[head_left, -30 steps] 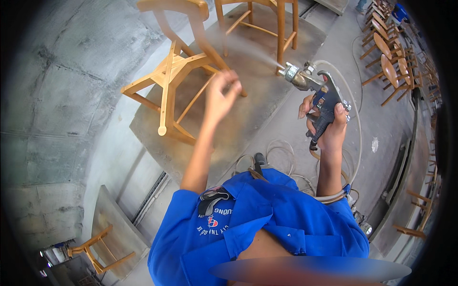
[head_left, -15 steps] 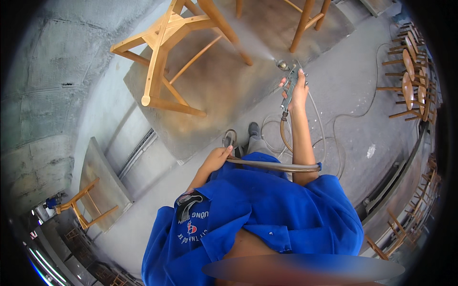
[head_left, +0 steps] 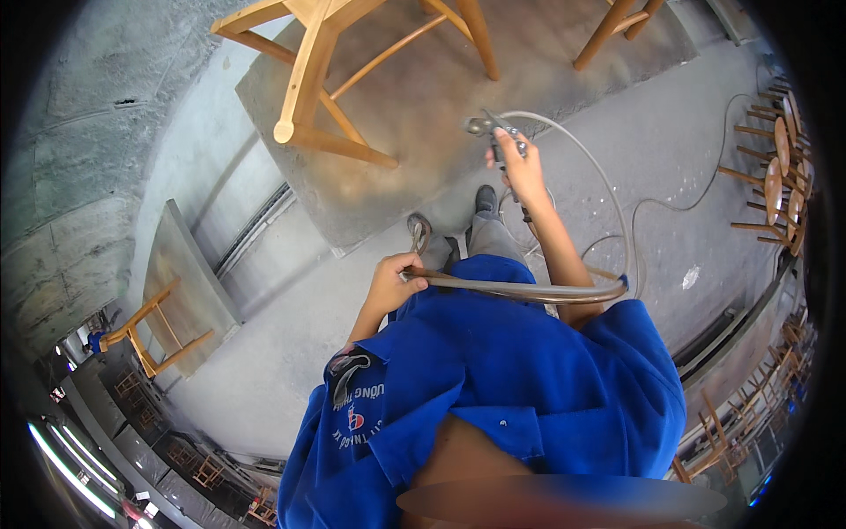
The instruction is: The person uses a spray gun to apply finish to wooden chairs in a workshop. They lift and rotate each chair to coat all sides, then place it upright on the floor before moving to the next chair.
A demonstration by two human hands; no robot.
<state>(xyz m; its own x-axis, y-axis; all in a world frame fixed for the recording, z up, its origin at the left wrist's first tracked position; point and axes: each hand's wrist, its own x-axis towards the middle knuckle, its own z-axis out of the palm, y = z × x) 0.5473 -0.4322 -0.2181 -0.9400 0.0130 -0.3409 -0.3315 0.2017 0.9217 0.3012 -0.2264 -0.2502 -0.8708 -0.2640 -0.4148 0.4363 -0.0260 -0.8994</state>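
My right hand (head_left: pixel 523 169) is wrapped around a metal spray gun (head_left: pixel 478 126), whose head points left above a stained grey board. A pale hose (head_left: pixel 592 159) loops from the gun area around past my right forearm. My left hand (head_left: pixel 392 284) is closed around the bundled hoses (head_left: pixel 520 291), which run across my waist and are tied near my right elbow. Ahead and to the left, an upturned light-wood chair frame (head_left: pixel 307 88) rests on the stained board (head_left: pixel 388 189). The gun is apart from the chair.
More wooden legs (head_left: pixel 608 35) stand at the board's far side. Stacked chairs (head_left: pixel 775 176) line the right, and hose (head_left: pixel 683 207) lies on the floor there. Another chair frame (head_left: pixel 157 331) leans by a board (head_left: pixel 189 282) at left. My feet (head_left: pixel 485 199) are near the board's edge.
The spray gun has swung left and turned, and the mist from its nozzle is gone. The hose by it now arcs higher. My left hand keeps its hold; the whole view has shifted slightly.
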